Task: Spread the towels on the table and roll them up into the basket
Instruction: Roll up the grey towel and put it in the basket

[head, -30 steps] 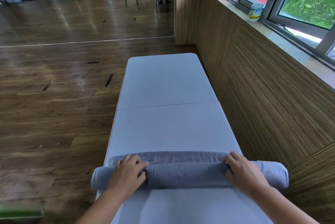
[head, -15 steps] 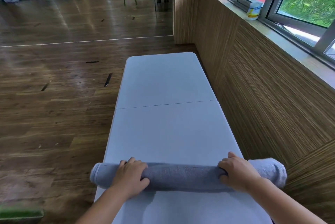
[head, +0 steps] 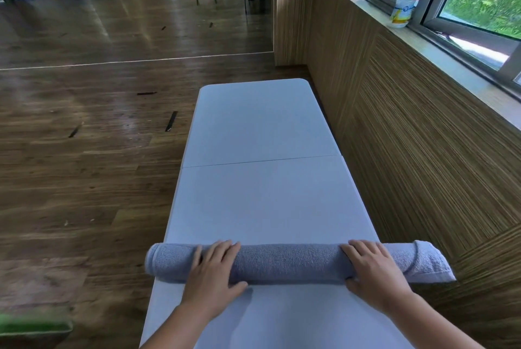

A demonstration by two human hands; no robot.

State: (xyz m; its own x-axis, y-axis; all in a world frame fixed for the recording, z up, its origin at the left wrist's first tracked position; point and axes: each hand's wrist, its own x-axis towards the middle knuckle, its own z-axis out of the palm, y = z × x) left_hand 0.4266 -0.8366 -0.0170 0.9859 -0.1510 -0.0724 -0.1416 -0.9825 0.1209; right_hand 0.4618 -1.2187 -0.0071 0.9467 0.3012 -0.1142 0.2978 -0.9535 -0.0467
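The white desk (head: 262, 202) carries the grey rolled towel (head: 287, 262) crosswise at its near end, both ends overhanging the edges. My left grip (head: 211, 269) and right grip (head: 375, 272) press down on the roll, one toward each end, with fingers flat and unclenched.

towel (head: 287, 262): grey-blue | table (head: 262, 196): pale grey | floor (head: 84, 151): dark wood | wall (head: 423, 151): striped brown
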